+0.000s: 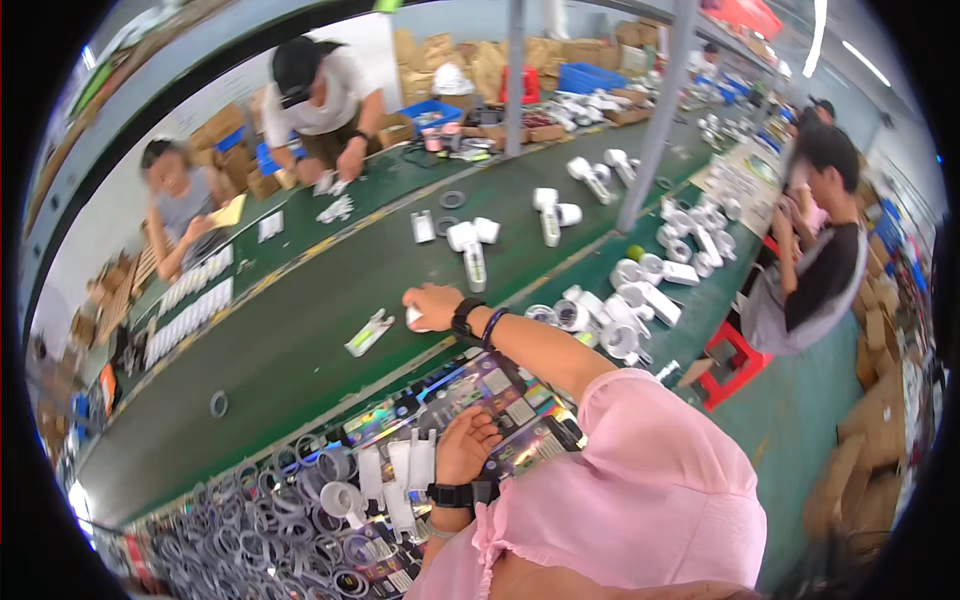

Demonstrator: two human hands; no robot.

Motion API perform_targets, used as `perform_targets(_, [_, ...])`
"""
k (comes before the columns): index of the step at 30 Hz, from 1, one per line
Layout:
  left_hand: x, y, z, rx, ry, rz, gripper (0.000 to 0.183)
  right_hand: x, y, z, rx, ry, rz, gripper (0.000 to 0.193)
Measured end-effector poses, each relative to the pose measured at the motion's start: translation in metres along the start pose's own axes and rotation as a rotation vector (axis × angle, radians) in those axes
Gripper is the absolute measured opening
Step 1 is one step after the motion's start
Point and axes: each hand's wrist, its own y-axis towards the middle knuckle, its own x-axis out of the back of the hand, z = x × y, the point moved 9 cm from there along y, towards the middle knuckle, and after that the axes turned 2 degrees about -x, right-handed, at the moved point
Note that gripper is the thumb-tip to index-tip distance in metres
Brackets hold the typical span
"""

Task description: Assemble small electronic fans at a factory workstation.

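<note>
My right hand (434, 307) reaches out over the green conveyor belt (300, 350), its fingers closed on a small white plastic part (413, 316) that they mostly cover. Beside it on the belt lies a long white plastic housing (370, 333) with a light-green strip. Closer to me, my left hand (466, 446) hovers with loosely bent fingers and nothing visible in it. Just left of that hand are several white rectangular covers (398, 462) and a white round-headed part (343, 503). Under them lie shiny printed sheets or boxes (515, 410).
A large heap of grey rings (250, 520) fills the near left. White assembled units (470, 255) sit farther along the belt, and more white parts (630, 300) are piled to the right. A metal post (655, 120) rises beside the belt. Co-workers sit across and at right, near a red stool (735, 365).
</note>
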Motion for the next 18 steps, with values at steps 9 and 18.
perform_targets(9, [-0.002,0.008,-0.005,-0.017,0.009,-0.018,0.024,0.163,-0.137,-0.029,0.153,0.447,-0.271,0.051])
perform_targets(18, [-0.003,0.003,-0.003,-0.023,-0.005,-0.019,0.025,0.251,-0.323,-0.181,-0.288,0.425,-0.921,0.040])
